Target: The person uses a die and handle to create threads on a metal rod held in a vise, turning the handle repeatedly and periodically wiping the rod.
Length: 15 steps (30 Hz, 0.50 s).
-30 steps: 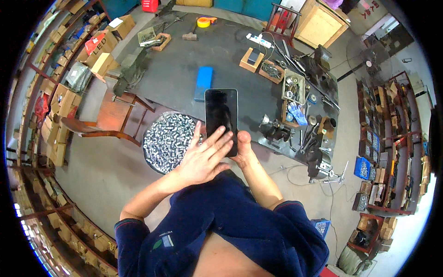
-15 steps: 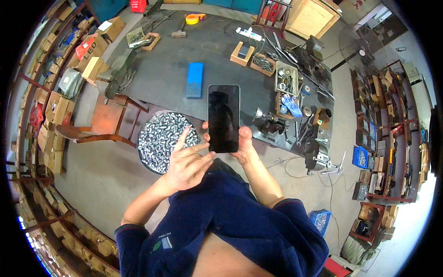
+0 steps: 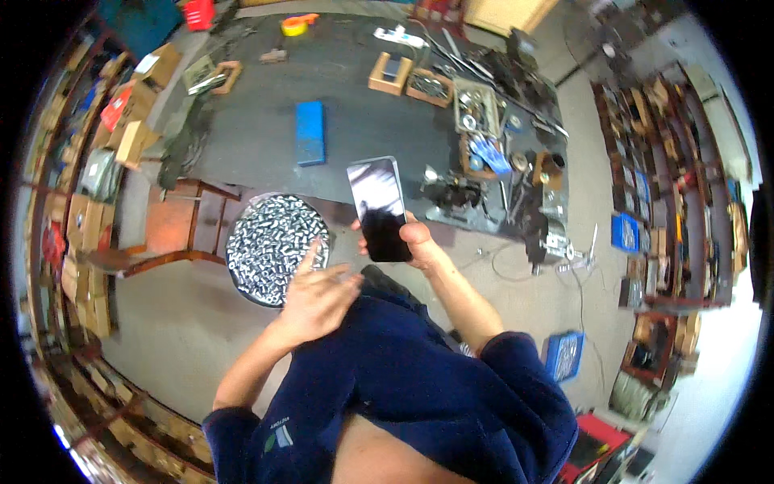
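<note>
A smartphone (image 3: 379, 211) with a dark screen is in my right hand (image 3: 418, 244), the thumb along its right edge and fingertips showing at its left edge. Bright reflections cross the upper part of its glass. My left hand (image 3: 316, 297) is apart from the phone, lower and to its left, with the index finger stretched out and the other fingers loosely spread, a little blurred. It holds nothing. Beyond that hand, a round tub of small shiny metal cylindrical parts (image 3: 278, 246) stands beside the table.
On the dark worktable (image 3: 250, 121) lie a blue box (image 3: 310, 133), a tape dispenser (image 3: 298, 26), a hammer (image 3: 274, 56) and trays of hardware (image 3: 476, 109). A wooden chair (image 3: 169, 226) stands at left. Shelves (image 3: 669, 185) line both sides; a blue crate (image 3: 564, 356) sits on the floor.
The view has shifted. The phone has tilted and now catches bright reflections. My left hand has drawn away from the phone's lower edge.
</note>
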Each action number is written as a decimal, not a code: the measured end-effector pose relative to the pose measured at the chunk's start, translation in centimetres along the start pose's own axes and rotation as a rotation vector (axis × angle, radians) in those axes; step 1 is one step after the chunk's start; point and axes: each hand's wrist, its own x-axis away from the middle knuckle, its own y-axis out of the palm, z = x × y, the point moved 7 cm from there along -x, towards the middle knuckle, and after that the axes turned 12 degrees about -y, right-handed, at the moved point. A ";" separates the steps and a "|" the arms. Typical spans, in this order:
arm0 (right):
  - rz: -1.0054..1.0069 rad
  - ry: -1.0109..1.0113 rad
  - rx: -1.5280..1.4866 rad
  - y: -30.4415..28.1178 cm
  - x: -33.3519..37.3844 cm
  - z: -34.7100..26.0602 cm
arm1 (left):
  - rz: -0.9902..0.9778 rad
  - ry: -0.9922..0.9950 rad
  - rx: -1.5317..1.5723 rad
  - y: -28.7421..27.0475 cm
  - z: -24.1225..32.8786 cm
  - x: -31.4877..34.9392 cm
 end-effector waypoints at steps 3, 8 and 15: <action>0.166 0.224 0.492 -9.8 6.0 2.3 | -0.046 -0.519 0.261 1.3 -6.6 3.2; 0.025 0.765 1.464 -17.2 20.4 5.6 | -0.283 -0.762 0.419 7.2 -11.7 7.3; -0.047 0.863 1.365 -14.7 28.0 10.7 | -0.540 -0.928 0.275 10.8 -16.0 11.5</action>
